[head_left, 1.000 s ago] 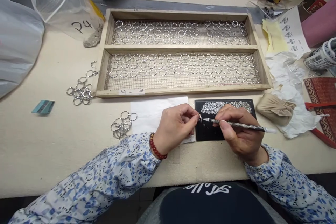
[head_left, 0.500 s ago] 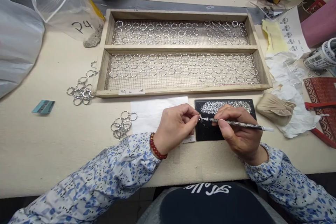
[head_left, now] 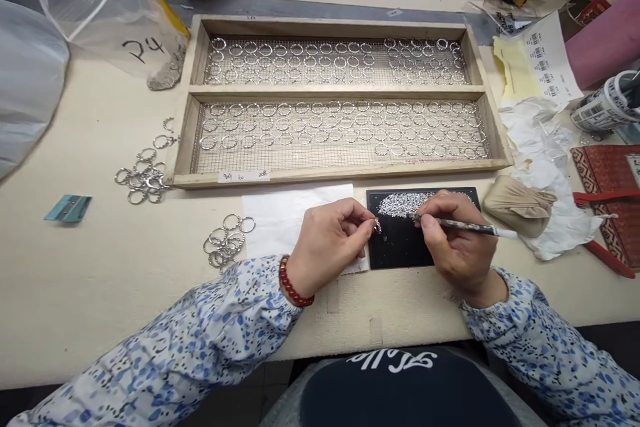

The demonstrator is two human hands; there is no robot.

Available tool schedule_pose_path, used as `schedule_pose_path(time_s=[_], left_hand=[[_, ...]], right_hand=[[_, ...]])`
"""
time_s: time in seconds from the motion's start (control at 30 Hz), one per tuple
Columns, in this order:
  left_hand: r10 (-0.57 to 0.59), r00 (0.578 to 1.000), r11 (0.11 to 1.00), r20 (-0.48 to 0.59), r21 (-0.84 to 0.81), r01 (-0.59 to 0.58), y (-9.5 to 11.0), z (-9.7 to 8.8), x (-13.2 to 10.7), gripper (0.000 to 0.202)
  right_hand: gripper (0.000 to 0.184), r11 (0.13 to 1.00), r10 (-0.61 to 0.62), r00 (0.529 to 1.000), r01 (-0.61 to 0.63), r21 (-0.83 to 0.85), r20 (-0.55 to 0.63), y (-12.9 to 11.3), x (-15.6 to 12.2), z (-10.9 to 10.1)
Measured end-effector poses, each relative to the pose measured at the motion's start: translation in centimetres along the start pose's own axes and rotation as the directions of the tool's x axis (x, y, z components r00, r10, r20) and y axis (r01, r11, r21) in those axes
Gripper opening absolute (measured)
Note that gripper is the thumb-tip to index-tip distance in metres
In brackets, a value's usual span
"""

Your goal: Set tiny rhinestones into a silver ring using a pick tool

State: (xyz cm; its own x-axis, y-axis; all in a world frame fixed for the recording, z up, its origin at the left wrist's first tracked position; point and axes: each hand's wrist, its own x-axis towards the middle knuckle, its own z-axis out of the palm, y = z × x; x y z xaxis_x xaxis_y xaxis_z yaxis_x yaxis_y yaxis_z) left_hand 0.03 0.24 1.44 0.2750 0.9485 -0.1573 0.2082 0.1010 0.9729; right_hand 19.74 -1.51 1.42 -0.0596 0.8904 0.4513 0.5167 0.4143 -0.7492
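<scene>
I see the left hand (head_left: 336, 240) pinch a small ring (head_left: 378, 225) over the nine o'clock edge of the black tray (head_left: 400, 255). The right hand (head_left: 459, 250) holds a thin pen (head_left: 467, 225). I'd keep the ring still and dab the shiny bits (head_left: 397, 204) softly.

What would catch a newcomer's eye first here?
A long wooden tray lies across the table, lined with rows of silvery rings. Below it in view, glittering bits lie on a black board; the right hand holds a pen-like tool there, and at the board's left edge the left hand pinches a small shiny piece.
</scene>
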Motion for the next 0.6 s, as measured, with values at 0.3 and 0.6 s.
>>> schedule_pose_path(time_s=[0.3,0.6], left_hand=[[0.009,1.0,1.0,-0.005,0.016,-0.009,0.0,-0.05,-0.05,0.006],[0.02,1.0,0.999,-0.006,0.033,-0.02,-0.05,-0.06,-0.02,0.007]], right_hand=[[0.012,0.996,-0.012,0.997,0.018,-0.084,0.071,0.03,0.35,0.07],[0.012,0.997,-0.009,0.997,0.014,-0.072,0.075,0.06,0.24,0.08]])
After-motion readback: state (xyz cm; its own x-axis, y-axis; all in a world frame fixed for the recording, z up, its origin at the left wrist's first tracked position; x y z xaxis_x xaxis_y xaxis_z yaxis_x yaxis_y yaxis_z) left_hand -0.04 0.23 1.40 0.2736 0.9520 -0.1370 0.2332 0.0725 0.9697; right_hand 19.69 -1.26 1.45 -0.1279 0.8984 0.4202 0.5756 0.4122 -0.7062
